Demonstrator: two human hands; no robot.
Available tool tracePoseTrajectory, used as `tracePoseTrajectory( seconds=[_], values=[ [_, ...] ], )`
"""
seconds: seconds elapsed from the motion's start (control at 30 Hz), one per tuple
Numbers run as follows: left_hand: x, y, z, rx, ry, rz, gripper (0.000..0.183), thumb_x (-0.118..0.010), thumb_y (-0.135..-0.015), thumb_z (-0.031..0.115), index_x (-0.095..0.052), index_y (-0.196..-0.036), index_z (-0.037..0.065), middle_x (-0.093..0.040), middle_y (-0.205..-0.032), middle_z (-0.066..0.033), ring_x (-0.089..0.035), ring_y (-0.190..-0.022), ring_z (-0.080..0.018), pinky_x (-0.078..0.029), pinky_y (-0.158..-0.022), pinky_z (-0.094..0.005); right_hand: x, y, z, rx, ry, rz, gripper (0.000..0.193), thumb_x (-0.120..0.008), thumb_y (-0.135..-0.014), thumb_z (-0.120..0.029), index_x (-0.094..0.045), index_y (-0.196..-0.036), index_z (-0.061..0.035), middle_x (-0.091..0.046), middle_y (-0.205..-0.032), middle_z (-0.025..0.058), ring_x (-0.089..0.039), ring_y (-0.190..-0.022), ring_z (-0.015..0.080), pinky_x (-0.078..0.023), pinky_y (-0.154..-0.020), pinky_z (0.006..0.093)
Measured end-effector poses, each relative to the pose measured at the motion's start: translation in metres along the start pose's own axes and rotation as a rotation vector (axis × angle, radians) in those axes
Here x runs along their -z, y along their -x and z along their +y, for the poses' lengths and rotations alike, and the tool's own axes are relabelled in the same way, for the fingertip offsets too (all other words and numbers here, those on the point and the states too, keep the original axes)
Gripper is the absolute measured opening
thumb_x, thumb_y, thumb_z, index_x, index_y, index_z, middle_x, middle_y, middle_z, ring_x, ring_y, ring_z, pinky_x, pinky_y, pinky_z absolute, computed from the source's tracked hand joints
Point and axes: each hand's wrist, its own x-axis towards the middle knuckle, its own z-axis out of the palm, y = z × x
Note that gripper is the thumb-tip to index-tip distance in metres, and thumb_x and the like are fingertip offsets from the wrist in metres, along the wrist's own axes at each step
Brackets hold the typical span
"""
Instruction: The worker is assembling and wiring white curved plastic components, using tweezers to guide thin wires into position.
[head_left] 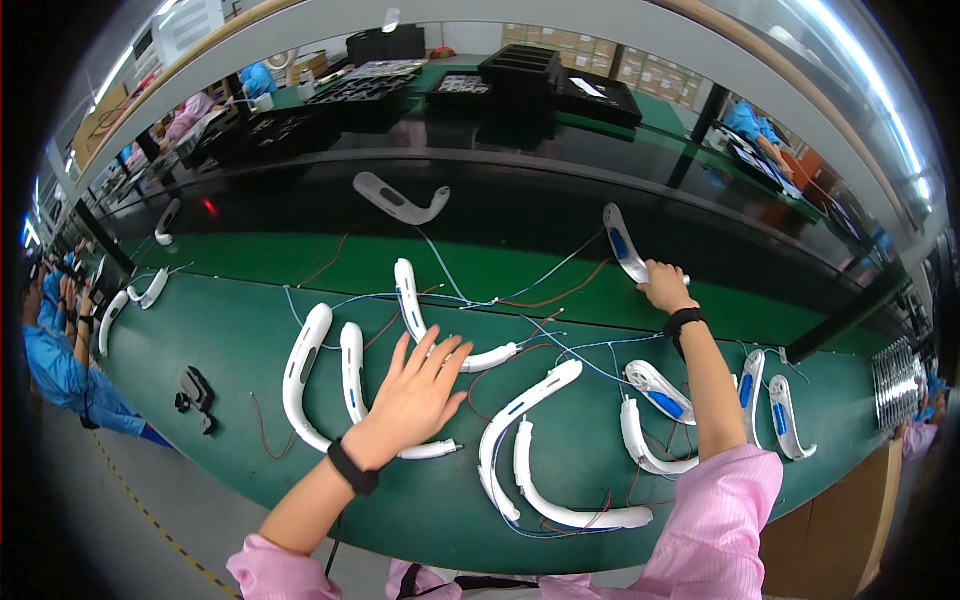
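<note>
Far left, another person in a blue coat (62,375) stands at the belt edge, hands raised. On the dark shelf behind the green belt (230,340) sit black moulded trays (355,95); the nearer ones hold small parts too small to tell, and the stacked ones (520,70) show no contents from here. Cardboard boxes (590,55) line the back wall.

On the belt, a small black tool (195,392) lies near the front edge, apart from everything else. Just right of it lie two white curved shells (305,375), long axes running front to back, bowed ends toward the front edge, thin wires trailing from them.

Left hand (415,395): fingers released and spread, palm down, lying flat over the white curved piece (432,450) and the wires beside it. Not gripping anything. A black band sits on the wrist.

Centre: a pair of white arc-shaped shells (520,440) lies nested, long axis diagonal, upper tips pointing to the back right, lower ends near the front edge. More blue-striped shells (655,390) sit just right of them, tangled in wire.

Right hand (665,290): fingers clenched around the lower end of a white shell with blue insert (622,243), at the back edge of the belt. Its long axis runs up and left, free tip pointing toward the shelf.

Far right, two more shells (765,400) lie near the belt end. Open belt remains at back left and front centre.
</note>
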Motion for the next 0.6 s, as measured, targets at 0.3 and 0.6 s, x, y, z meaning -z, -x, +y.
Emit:
tracePoseTrajectory(
  seconds=[0.3, 0.6],
  values=[
    [-0.017, 0.015, -0.019, -0.156, 0.066, -0.298, 0.033, -0.050, -0.084, 0.040, -0.056, -0.100, 0.011, -0.055, -0.085, -0.0068, -0.057, -0.082, -0.0261, -0.034, -0.094, -0.0525, 0.089, 0.115, 0.010, 0.054, -0.139, -0.178, 0.025, -0.063, -0.075, -0.014, -0.048, -0.089, -0.0002, -0.060, -0.087, 0.0233, -0.057, -0.085, 0.0391, -0.044, -0.073, 0.0470],
    [0.035, 0.087, -0.054, -0.105, -0.099, -0.519, 0.024, -0.067, -0.069, 0.025, -0.062, -0.092, 0.021, -0.057, -0.087, 0.0012, -0.054, -0.097, -0.0175, -0.031, -0.099, -0.0492, 0.048, 0.228, 0.023, 0.118, -0.157, -0.225, 0.020, -0.051, -0.071, -0.005, -0.046, -0.091, -0.0007, -0.058, -0.067, 0.0226, -0.057, -0.066, 0.0414, -0.044, -0.063, 0.0499]
  ],
)
